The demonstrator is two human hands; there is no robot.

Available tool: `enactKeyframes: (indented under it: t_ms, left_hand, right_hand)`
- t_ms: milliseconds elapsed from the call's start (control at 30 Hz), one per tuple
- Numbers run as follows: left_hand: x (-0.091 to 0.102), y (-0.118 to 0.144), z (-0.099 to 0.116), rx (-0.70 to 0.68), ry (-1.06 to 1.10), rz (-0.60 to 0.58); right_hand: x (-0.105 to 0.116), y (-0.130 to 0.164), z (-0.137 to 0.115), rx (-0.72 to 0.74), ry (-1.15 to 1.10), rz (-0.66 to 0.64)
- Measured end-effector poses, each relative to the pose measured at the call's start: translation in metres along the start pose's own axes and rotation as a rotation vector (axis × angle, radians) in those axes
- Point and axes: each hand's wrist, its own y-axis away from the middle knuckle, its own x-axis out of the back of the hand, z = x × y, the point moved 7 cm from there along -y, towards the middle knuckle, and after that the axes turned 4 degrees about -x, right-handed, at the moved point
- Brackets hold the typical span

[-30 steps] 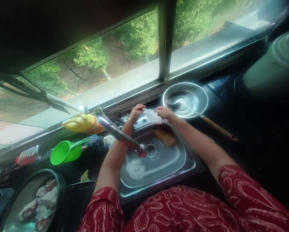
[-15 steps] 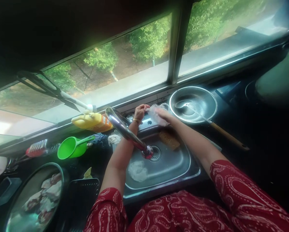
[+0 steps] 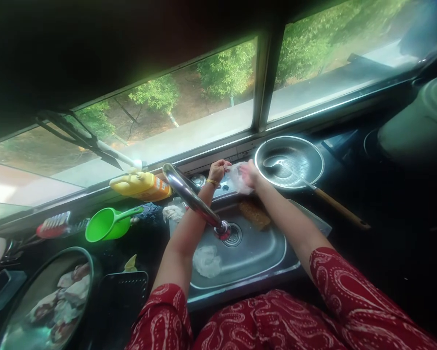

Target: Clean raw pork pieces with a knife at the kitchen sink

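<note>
Head view: our left hand (image 3: 219,171) and right hand (image 3: 249,174) pinch a clear plastic bag (image 3: 237,179) behind the faucet (image 3: 194,201), beside the pan (image 3: 290,161).

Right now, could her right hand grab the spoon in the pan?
Probably yes. The right hand sits just beside the pan, and nothing lies between it and the spoon. But it is busy gripping a clear bag with the left hand.
</note>
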Motion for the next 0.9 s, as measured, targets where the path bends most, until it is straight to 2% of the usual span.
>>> enactKeyframes:
  t_ms: [67,133,200,267,333,400,467,533,633,700,800,900]
  left_hand:
    - [-0.007,0.003,-0.003,-0.003,-0.005,-0.063]
    - [-0.02,0.009,-0.01,0.034,0.008,-0.185]
    - [-0.035,0.016,-0.022,0.087,-0.003,-0.317]
    - [-0.041,0.016,-0.032,0.075,-0.109,-0.357]
    - [-0.033,0.008,-0.036,0.003,-0.285,-0.26]
    - [-0.016,-0.002,-0.038,-0.024,-0.401,-0.097]
    - [0.001,-0.012,-0.037,0.008,-0.367,0.04]
    - [0.01,-0.02,-0.034,0.033,-0.215,0.104]
    - [0.005,-0.026,-0.024,0.028,0.008,0.089]
    - [-0.004,-0.025,-0.018,0.021,0.067,0.056]
    - [-0.016,-0.019,-0.015,0.022,0.051,0.007]
    - [-0.025,-0.011,-0.017,0.037,0.006,-0.07]
  right_hand:
    - [0.004,-0.004,0.003,-0.072,-0.109,0.034]
    - [0.002,-0.006,0.002,-0.124,-0.223,0.045]
    - [-0.003,-0.004,-0.003,-0.131,-0.317,0.075]
    - [-0.01,0.0,-0.01,-0.118,-0.376,0.103]
    - [-0.015,0.006,-0.018,-0.112,-0.372,0.096]
    - [-0.016,0.014,-0.022,-0.104,-0.301,0.034]
    - [-0.01,0.026,-0.019,-0.071,-0.188,-0.03]
    - [0.007,0.041,-0.007,0.004,-0.043,-0.014]
    - [0.046,0.064,0.016,0.219,0.26,0.218]
    - [0.061,0.074,0.026,0.365,0.44,0.344]
    - [0.058,0.067,0.033,0.473,0.541,0.351]
    - [0.045,0.043,0.026,0.412,0.502,0.296]
